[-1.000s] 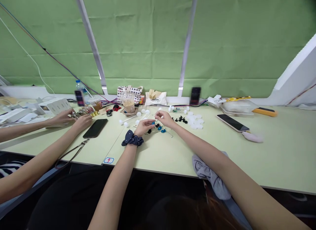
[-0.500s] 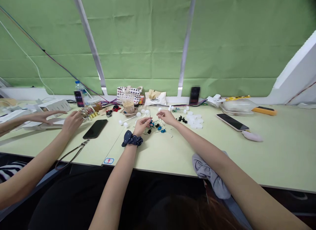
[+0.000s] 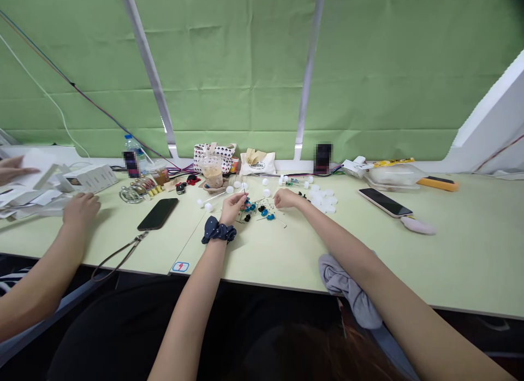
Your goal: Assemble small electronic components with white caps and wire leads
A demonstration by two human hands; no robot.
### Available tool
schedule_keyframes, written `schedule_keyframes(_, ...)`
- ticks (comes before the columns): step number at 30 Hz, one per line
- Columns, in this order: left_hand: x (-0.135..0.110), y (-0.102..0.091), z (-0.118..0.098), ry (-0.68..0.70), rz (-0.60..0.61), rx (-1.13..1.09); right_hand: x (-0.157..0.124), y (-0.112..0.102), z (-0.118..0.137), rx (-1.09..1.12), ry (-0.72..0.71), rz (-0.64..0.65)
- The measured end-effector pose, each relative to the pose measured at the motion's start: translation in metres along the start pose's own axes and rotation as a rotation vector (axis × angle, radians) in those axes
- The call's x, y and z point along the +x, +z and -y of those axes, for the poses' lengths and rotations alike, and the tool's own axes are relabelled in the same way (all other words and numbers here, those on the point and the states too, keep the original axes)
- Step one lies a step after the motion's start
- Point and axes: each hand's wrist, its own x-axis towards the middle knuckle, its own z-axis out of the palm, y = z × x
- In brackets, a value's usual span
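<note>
My left hand [image 3: 232,207], with a dark blue scrunchie [image 3: 219,230] at its wrist, pinches a thin upright wire stem [image 3: 244,188]. Close to the table on the other side of a loose pile is my right hand [image 3: 286,198], its fingers closed and pointing down; whether anything sits in them is hidden. Between the hands lie small blue pieces [image 3: 270,217], black pieces [image 3: 247,218] and thin wires in a tangle. Behind and right of my right hand are several flat white round pieces [image 3: 323,198].
A co-worker's hand [image 3: 82,206] rests at the left, near white boxes [image 3: 92,178]. A black phone [image 3: 158,214] and an iced drink cup [image 3: 213,172] lie left of my hands. To the right are another phone [image 3: 385,202] and a clear plastic box [image 3: 393,176].
My right hand has moved away from my left, rightward and down to the table. My left hand shifted slightly left. The co-worker's hands moved left, one lifting white paper or a box.
</note>
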Motion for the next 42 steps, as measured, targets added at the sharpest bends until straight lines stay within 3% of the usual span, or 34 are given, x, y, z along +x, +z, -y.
schedule_keyframes(5, -0.001, 0.001, -0.001, 0.001, 0.022, -0.011, -0.011, -0.017, -0.004, 0.124, -0.043, 0.368)
schedule_keyframes(9, -0.001, 0.001, -0.002, 0.007, 0.008, 0.014, -0.014, -0.01, 0.006, 0.102, -0.017, 0.493)
schedule_keyframes(15, -0.001, 0.0, 0.0, 0.011, 0.019, 0.032, -0.018, -0.001, 0.031, -0.171, -0.008, 0.411)
schedule_keyframes(19, 0.002, -0.002, 0.003, 0.009, 0.022, 0.033, -0.028, 0.001, 0.055, -0.5, -0.099, 0.334)
schedule_keyframes(22, 0.004, -0.003, 0.005, 0.005, 0.019, 0.027, -0.037, 0.0, 0.061, -0.593, -0.172, 0.298)
schedule_keyframes(26, 0.004, -0.003, 0.004, 0.003, 0.027, 0.009, -0.053, -0.003, 0.047, -0.543, -0.239, 0.281)
schedule_keyframes(33, 0.001, -0.001, 0.0, -0.013, 0.006, 0.013, -0.074, 0.012, 0.023, -0.485, -0.278, 0.101)
schedule_keyframes(37, 0.0, -0.001, -0.001, -0.011, 0.016, -0.005, -0.072, 0.018, 0.017, -0.45, -0.26, 0.035)
schedule_keyframes(42, -0.001, -0.001, -0.001, -0.009, 0.034, -0.022, -0.051, 0.0, 0.006, -0.262, -0.238, -0.037)
